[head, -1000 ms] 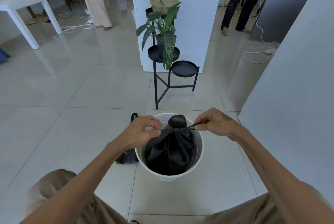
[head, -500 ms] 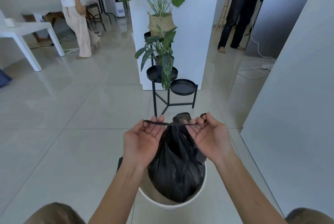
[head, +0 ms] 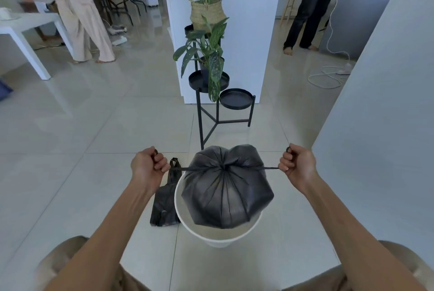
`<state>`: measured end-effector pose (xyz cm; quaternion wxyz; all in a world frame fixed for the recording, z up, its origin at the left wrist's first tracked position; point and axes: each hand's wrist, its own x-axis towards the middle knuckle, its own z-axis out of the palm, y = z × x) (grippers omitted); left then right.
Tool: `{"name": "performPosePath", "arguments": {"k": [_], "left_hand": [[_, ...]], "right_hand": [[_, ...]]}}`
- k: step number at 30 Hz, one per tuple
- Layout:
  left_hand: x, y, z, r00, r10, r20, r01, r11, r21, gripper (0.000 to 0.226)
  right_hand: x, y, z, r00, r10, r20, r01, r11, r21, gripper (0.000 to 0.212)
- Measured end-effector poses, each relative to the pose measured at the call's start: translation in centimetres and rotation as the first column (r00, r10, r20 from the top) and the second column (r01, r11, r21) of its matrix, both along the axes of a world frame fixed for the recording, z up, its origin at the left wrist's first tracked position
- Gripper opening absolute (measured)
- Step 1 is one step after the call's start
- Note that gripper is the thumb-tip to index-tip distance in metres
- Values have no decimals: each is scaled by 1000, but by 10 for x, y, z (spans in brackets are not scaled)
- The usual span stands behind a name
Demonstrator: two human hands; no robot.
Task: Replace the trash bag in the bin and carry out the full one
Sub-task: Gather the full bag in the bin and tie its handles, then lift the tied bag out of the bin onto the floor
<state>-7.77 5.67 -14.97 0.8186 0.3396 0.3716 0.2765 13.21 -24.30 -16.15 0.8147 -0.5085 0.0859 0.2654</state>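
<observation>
Black plastic, gathered into tight pleats, made up the full trash bag (head: 226, 187), which sat partly raised out of the white bin (head: 219, 235) with its lower end still inside the rim. The left hand (head: 148, 167) was closed in a fist around one end of the drawstring (head: 187, 169), and the right hand (head: 297, 165) was fisted around the other end; both fingers were curled fully shut on the cord, which ran taut to the cinched neck at the bag's top. A flat, folded black bag (head: 164, 206), probably the replacement, lay on the tiled floor (head: 94, 173) just beside the bin on its left.

The step in hand looked like drawing the mouth closed before a knot and the lift-out. Thin cord under that tension could snap or tear through its hem if pulled harder, and the load would then drop back into the bin. A loose knot might let the neck reopen during carrying. The bin seemed light, so lifting the bag straight up could drag it along or tip it. The plant stand (head: 218, 112) stood near, directly ahead, and a swinging bag might catch its legs.
</observation>
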Motion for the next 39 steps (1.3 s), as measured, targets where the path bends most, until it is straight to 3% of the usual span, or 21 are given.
{"name": "performPosePath", "arguments": {"k": [2, 4, 6, 8, 12, 13, 16, 18, 22, 28, 31, 34, 36, 39], "left_hand": [[2, -7, 0, 991, -24, -131, 55, 970, 236, 31], [5, -16, 5, 960, -50, -277, 193, 834, 517, 30], [12, -27, 19, 922, -47, -384, 332, 606, 723, 32], [21, -35, 41, 893, -3, -450, 425, 334, 842, 32], [51, -75, 89, 889, -84, -451, 444, -92, 891, 16], [59, -89, 97, 871, -95, -482, 456, -208, 865, 23], [85, -135, 103, 770, -85, -632, 511, -512, 691, 49], [103, -161, 93, 682, -60, -729, 544, -625, 560, 46], [136, -200, 55, 557, -36, -830, 606, -666, 435, 25], [163, -235, -27, 491, -17, -871, 650, -658, 379, 28], [166, -246, -63, 454, 74, -888, 659, -699, 279, 16], [163, -252, -87, 445, 209, -871, 634, -760, 142, 13], [158, -254, -100, 411, 230, -882, 657, -746, 112, 11], [149, -258, -111, 376, 255, -891, 660, -748, 64, 18]], "right_hand": [[-6, 2, -1, 990, 24, 138, 7, 976, -218, 30], [-15, 8, 4, 907, 214, 363, 23, 835, -550, 30], [-21, 9, 24, 748, 477, 460, 92, 613, -784, 37], [-23, 6, 53, 567, 668, 482, 170, 478, -862, 57], [-7, -35, 112, 398, 795, 458, 285, 367, -885, 75], [-2, -50, 124, 380, 832, 403, 255, 325, -911, 75], [11, -96, 140, 350, 911, 219, 146, 178, -973, 69], [21, -124, 132, 358, 915, 185, 151, 139, -979, 63], [43, -164, 87, 426, 891, 157, 76, 138, -988, 44], [63, -179, -2, 565, 810, 156, 48, 157, -987, 21], [68, -178, -39, 674, 720, 165, 28, 198, -980, 27], [70, -174, -61, 725, 678, 120, 23, 150, -988, 29], [68, -171, -69, 704, 708, 47, -2, 68, -998, 28], [63, -167, -77, 712, 701, 36, 20, 32, -999, 26]]}}
